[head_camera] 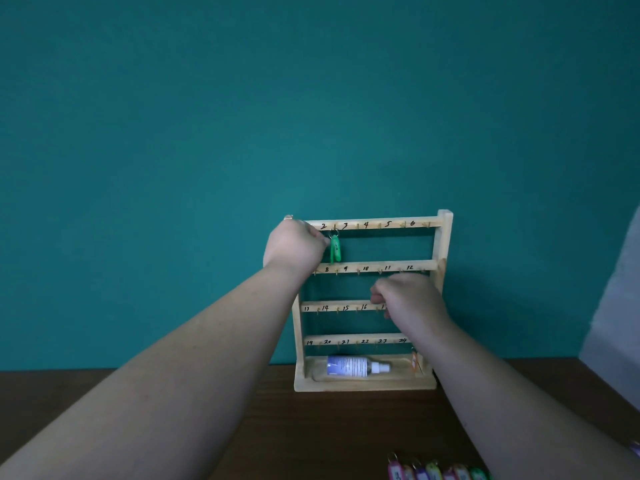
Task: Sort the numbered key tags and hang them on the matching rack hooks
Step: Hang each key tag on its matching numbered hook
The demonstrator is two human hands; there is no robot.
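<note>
One view, from the head camera, showed all of it: a pale wooden rack (445, 237) stood upright on a dark wooden table (311, 427) against a flat teal wall (311, 98). It had four thin rails with handwritten black numbers and small metal hooks under them. A green tag (335, 251) hung straight down by its wire ring (334, 232) from a hook on the top rail, between the numbers 2 and 3. The left hand (294, 245) was at the top left corner of the rack, fingers curled, one tip against the top of the green tag. Whether it pinched the tag or only touched it could not be told. The right hand (408, 299) was in front of the third rail near 17, also curled and seen from the back, so anything in it was hidden. An orange tag (414, 362) hung low at the right, by the rack's base tray, where a clear spray bottle (349, 366) lay on its side. More tags (436, 474) sat in a row at the near edge of the table. The tags looked like light, stiff, smooth plastic slips and would likely swing freely. The flat body seemed the best place to pinch, leaving the ring clear to slip over a hook.
</note>
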